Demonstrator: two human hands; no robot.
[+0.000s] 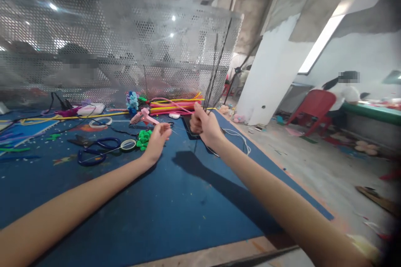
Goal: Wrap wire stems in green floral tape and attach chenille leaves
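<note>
My right hand is closed in a fist above the blue table mat. Long, thin dark stems rise out of its grip in front of the mesh screen. To its left, my left hand is low over the mat, its fingers pinched together. A fine strand shows by those fingertips, but what they hold is too small to make out. Beside this hand lie a green fuzzy bundle and a pink glue gun. Under my right hand is a dark flat object, partly hidden.
Scissors and a tape roll lie left. Pink and yellow stems and a blue fuzzy piece sit before the mesh screen. A white cable curls right. Beyond, a person sits on a red chair.
</note>
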